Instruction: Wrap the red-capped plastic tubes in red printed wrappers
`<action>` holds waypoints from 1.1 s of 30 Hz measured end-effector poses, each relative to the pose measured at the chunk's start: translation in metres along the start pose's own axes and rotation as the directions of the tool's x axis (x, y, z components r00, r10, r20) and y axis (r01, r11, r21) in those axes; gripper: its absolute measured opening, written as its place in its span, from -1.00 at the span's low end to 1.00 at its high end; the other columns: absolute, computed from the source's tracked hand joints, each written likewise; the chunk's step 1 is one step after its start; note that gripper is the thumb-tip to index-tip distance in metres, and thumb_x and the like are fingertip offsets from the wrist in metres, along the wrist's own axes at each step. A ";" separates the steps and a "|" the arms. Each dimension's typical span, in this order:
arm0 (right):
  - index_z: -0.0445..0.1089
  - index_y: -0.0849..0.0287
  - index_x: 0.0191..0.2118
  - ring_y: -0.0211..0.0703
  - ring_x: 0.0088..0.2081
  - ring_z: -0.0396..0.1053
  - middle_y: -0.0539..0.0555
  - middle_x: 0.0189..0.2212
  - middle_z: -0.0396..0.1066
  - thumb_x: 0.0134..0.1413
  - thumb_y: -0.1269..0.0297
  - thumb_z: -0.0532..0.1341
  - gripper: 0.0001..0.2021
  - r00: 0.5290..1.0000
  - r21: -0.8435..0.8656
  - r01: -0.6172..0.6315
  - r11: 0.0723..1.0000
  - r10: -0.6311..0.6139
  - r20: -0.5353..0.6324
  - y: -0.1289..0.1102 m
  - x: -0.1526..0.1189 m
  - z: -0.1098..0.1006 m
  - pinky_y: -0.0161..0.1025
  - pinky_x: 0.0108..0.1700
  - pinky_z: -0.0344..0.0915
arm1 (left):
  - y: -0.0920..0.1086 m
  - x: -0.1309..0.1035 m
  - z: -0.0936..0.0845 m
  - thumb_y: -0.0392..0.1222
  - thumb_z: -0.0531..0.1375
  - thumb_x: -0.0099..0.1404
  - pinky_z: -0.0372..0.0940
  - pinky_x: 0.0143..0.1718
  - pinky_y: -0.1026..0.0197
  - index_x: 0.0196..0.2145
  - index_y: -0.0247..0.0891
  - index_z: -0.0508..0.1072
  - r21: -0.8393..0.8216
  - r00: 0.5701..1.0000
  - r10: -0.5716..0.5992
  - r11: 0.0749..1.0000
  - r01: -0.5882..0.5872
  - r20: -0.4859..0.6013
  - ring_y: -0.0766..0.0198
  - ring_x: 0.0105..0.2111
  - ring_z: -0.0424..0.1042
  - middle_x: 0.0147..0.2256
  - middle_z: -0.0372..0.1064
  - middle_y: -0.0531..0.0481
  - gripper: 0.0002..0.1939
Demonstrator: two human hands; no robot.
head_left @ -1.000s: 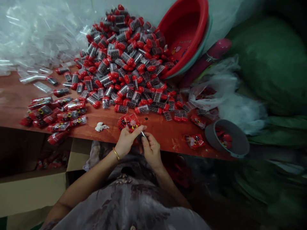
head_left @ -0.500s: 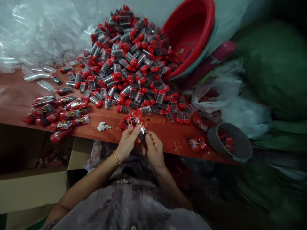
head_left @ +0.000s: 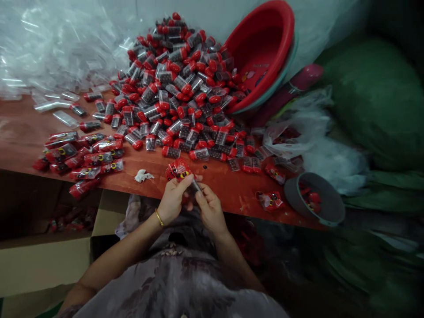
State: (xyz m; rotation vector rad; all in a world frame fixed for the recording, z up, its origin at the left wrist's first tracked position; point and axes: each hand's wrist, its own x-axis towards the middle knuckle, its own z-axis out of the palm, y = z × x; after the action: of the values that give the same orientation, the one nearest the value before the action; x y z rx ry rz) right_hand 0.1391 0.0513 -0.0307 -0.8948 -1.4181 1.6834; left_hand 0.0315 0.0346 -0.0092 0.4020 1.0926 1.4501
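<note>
Near the table's front edge, my left hand [head_left: 172,198] and my right hand [head_left: 210,207] meet around a small clear tube [head_left: 194,186] with dark contents. Fingers and thumbs of both hands are closed on it, and its lower part is hidden. Just beyond my left fingertips lie red printed wrappers [head_left: 177,168]. A large heap of red-capped clear tubes [head_left: 175,92] rises behind the hands. To the left, several red wrapped packs [head_left: 99,157] are piled near the edge.
Clear empty tubes [head_left: 66,53] fill the back left. A red basin [head_left: 285,26] leans behind the heap. At the right are a grey bowl [head_left: 291,194] and plastic bags [head_left: 318,128]. An open cardboard box [head_left: 46,265] stands below the table's left. White scrap [head_left: 143,176] lies on the table [head_left: 145,161].
My right hand has shifted slightly down, and the tube between the hands has turned a little. The camera view has moved slightly.
</note>
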 end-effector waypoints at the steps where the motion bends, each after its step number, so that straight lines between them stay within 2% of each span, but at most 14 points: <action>1: 0.33 0.13 -0.22 -0.34 -0.60 0.28 -0.06 -0.52 0.37 0.14 0.05 0.13 -0.75 1.000 0.008 0.000 1.000 0.000 0.004 0.001 -0.001 0.000 -0.34 -0.51 0.28 | 0.001 0.001 0.000 0.11 0.26 0.04 0.05 -0.80 0.39 -0.34 -0.38 0.53 -0.010 1.000 -0.004 1.000 0.004 -0.014 0.46 -0.74 0.10 -0.72 0.12 0.17 -0.56; 7: 0.34 0.15 -0.34 -0.35 -0.65 0.29 -0.07 -0.56 0.39 0.09 0.08 0.18 -0.77 0.998 0.011 -0.002 1.000 0.003 -0.069 0.002 0.002 0.003 -0.36 -0.57 0.26 | -0.008 0.000 -0.004 0.06 0.29 0.01 -0.05 -0.81 0.40 -0.30 -0.40 0.55 0.009 0.999 -0.029 1.000 0.029 0.020 0.52 -0.75 0.02 -0.67 0.14 0.17 -0.55; 10: 0.30 0.15 -0.45 -0.37 -0.72 0.22 -0.11 -0.65 0.33 0.03 0.05 0.22 -0.73 0.998 0.001 -0.028 1.000 0.028 -0.062 0.002 0.012 0.009 -0.38 -0.64 0.21 | -0.011 -0.001 -0.008 0.08 0.28 0.04 0.05 -0.76 0.39 -0.37 -0.38 0.54 -0.051 0.997 -0.049 0.997 0.052 0.054 0.49 -0.72 0.09 -0.68 0.15 0.16 -0.59; 13: 0.24 0.14 -0.56 -0.36 -0.73 0.18 -0.15 -0.75 0.22 0.02 0.04 0.23 -0.68 0.997 -0.138 0.031 0.990 -0.040 -0.063 0.005 0.031 0.014 -0.39 -0.63 0.17 | -0.002 0.002 -0.014 0.04 0.30 0.04 0.27 -0.53 0.33 -0.41 -0.33 0.52 -0.119 0.999 0.028 0.993 -0.023 0.041 0.40 -0.58 0.32 -0.59 0.35 0.07 -0.67; 15: 0.28 0.14 -0.54 -0.32 -0.64 0.25 -0.10 -0.69 0.29 0.09 0.05 0.17 -0.69 0.989 -0.329 0.124 0.936 -0.146 -0.041 0.006 0.051 0.013 -0.35 -0.53 0.25 | 0.015 0.009 -0.026 -0.05 0.33 0.02 0.35 -0.32 0.28 -0.38 -0.28 0.52 -0.159 0.997 0.077 0.984 -0.078 -0.017 0.32 -0.41 0.45 -0.44 0.48 0.01 -0.74; 17: 0.40 0.15 -0.38 -0.21 -0.44 0.37 0.03 -0.48 0.45 0.16 0.08 0.10 -0.73 0.963 -0.578 0.220 0.786 -0.270 0.000 0.007 0.075 0.005 -0.25 -0.32 0.33 | 0.041 0.019 -0.048 -0.10 0.29 0.10 0.35 -0.17 0.21 -0.37 -0.26 0.51 -0.217 0.993 0.058 0.973 -0.080 -0.106 0.26 -0.29 0.49 -0.37 0.52 -0.03 -0.81; 19: 0.42 0.19 -0.13 -0.03 -0.08 0.34 0.21 -0.11 0.46 0.16 0.15 0.11 -0.72 0.923 -0.817 0.252 0.520 -0.384 0.040 0.008 0.099 -0.010 -0.06 0.00 0.24 | 0.073 0.028 -0.080 -0.08 0.16 0.24 0.36 -0.15 0.19 -0.39 -0.25 0.48 -0.286 0.965 0.060 0.949 -0.134 -0.255 0.27 -0.28 0.50 -0.37 0.52 -0.04 -0.80; 22: 0.30 0.20 0.10 0.13 0.17 0.09 0.23 0.19 0.20 0.14 0.27 0.13 -0.60 0.931 -0.958 0.209 0.196 -0.339 0.134 0.014 0.122 -0.034 0.16 0.18 -0.05 | 0.116 0.037 -0.127 0.09 -0.07 0.35 0.36 -0.14 0.25 -0.31 -0.29 0.45 -0.311 0.844 0.155 0.883 -0.351 -0.513 0.30 -0.20 0.48 -0.32 0.51 -0.08 -0.55; 24: 0.27 0.16 0.13 0.14 0.18 0.06 0.19 0.21 0.18 0.16 0.27 0.12 -0.59 0.936 -0.976 0.208 0.071 -0.305 0.177 0.021 0.120 -0.047 0.21 0.19 -0.13 | 0.127 0.037 -0.140 0.17 -0.19 0.36 0.34 -0.11 0.22 -0.25 -0.37 0.45 -0.270 0.844 0.214 0.884 -0.381 -0.492 0.23 -0.08 0.44 -0.22 0.50 -0.15 -0.40; 25: 0.28 0.15 0.13 0.12 0.17 0.07 0.18 0.20 0.20 0.17 0.25 0.11 -0.60 0.934 -0.979 0.203 0.032 -0.307 0.184 0.025 0.114 -0.052 0.20 0.20 -0.14 | 0.125 0.035 -0.138 0.16 -0.18 0.36 0.31 -0.06 0.19 -0.23 -0.41 0.45 -0.227 0.865 0.234 0.905 -0.361 -0.444 0.19 -0.04 0.41 -0.17 0.48 -0.15 -0.38; 27: 0.28 0.13 0.13 0.11 0.15 0.10 0.18 0.17 0.24 0.19 0.20 0.09 -0.60 0.927 -0.985 0.170 -0.010 -0.337 0.163 0.032 0.097 -0.057 0.19 0.19 -0.14 | 0.106 0.033 -0.121 0.19 0.06 0.23 0.31 -0.03 0.13 -0.22 -0.35 0.47 -0.027 0.838 0.334 0.924 -0.382 -0.430 0.16 -0.06 0.43 -0.14 0.48 -0.19 -0.49; 29: 0.28 0.14 0.12 0.11 0.14 0.11 0.19 0.15 0.25 0.21 0.16 0.06 -0.60 0.921 -0.992 0.125 -0.022 -0.369 0.124 0.038 0.077 -0.060 0.18 0.18 -0.11 | 0.075 0.034 -0.093 0.09 0.27 0.06 0.24 0.05 0.02 -0.20 -0.29 0.50 0.334 0.848 0.440 0.879 -0.340 -0.295 0.07 -0.03 0.41 -0.13 0.49 -0.16 -0.55; 31: 0.30 0.18 0.10 0.11 0.13 0.12 0.22 0.14 0.27 0.21 0.13 0.04 -0.60 0.912 -0.996 0.089 -0.014 -0.401 0.087 0.043 0.061 -0.061 0.15 0.17 -0.08 | 0.043 0.038 -0.069 0.02 0.32 0.01 0.10 0.15 -0.11 -0.23 -0.23 0.55 0.725 0.883 0.468 0.624 -0.292 -0.047 -0.05 0.07 0.32 -0.07 0.47 -0.16 -0.62; 33: 0.33 0.23 0.05 0.10 0.13 0.12 0.26 0.11 0.28 0.21 0.12 0.04 -0.60 0.901 -0.998 0.063 0.010 -0.430 0.052 0.046 0.052 -0.062 0.12 0.16 -0.04 | 0.020 0.044 -0.055 -0.02 0.33 0.03 -0.08 0.20 -0.22 -0.18 -0.16 0.55 0.921 0.885 0.460 0.306 -0.240 0.077 -0.13 0.20 0.12 0.08 0.35 -0.15 -0.63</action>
State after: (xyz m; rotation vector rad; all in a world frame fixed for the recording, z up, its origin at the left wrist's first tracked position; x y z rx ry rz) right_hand 0.1637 0.1211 -0.0870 -1.3570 -2.3459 -0.0874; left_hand -0.0330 0.0570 -0.0364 1.4131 2.0730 1.0936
